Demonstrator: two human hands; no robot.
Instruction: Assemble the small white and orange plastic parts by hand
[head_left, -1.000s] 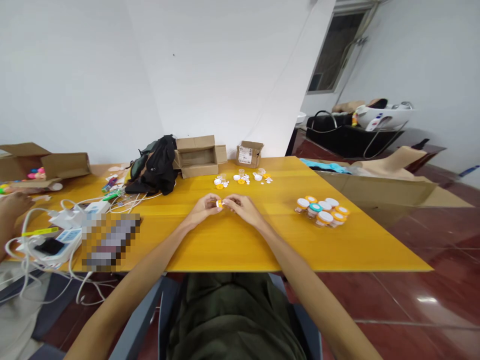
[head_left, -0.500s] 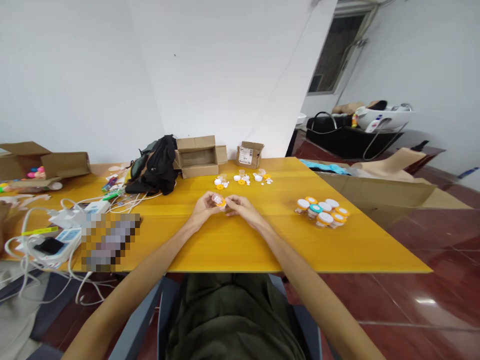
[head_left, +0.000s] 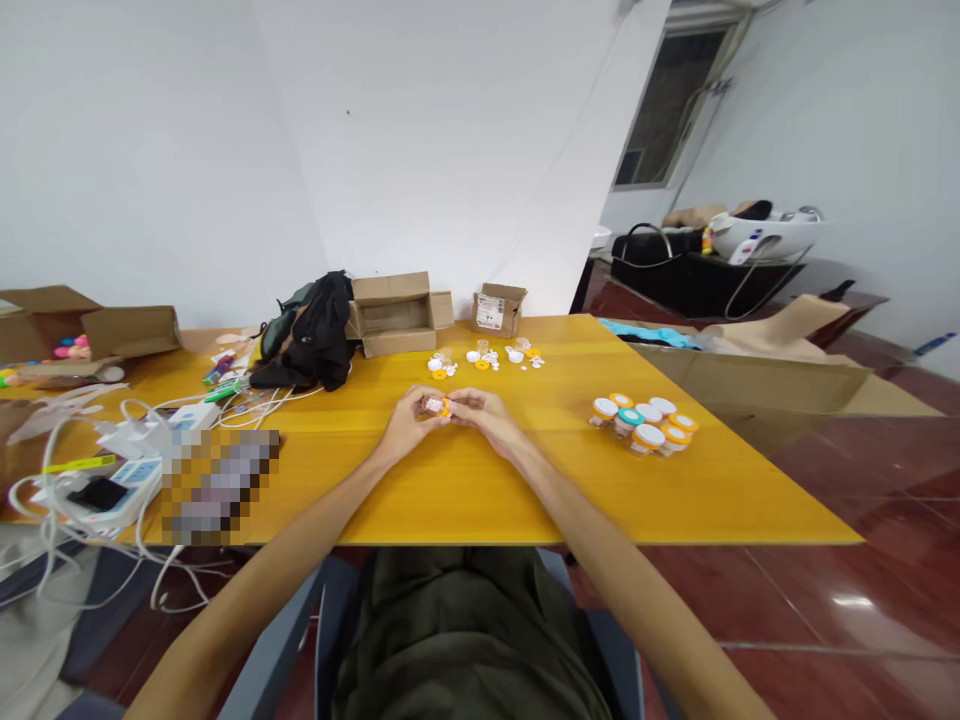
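Observation:
Above the middle of the yellow table (head_left: 465, 500), a small clear jar with an orange lid (head_left: 436, 406) is held between both hands. My left hand (head_left: 407, 425) wraps round its clear body. The fingers of my right hand (head_left: 480, 412) are closed on the lid side. Beyond the hands lie three small groups of white and orange parts with clear cups (head_left: 482, 358). To the right, several lidded jars (head_left: 648, 436) stand together, with white, orange and teal lids.
An open cardboard box (head_left: 396, 322), a smaller box (head_left: 500, 309) and a black bag (head_left: 313, 335) stand along the wall. At the left are white cables, a power strip (head_left: 135, 480), a blurred-out flat object (head_left: 222, 487) and another open box (head_left: 131, 330).
The jar has turned in my hands, so its lid now faces more to the right. At the far left edge, a brownish shape and pale plastic have shifted.

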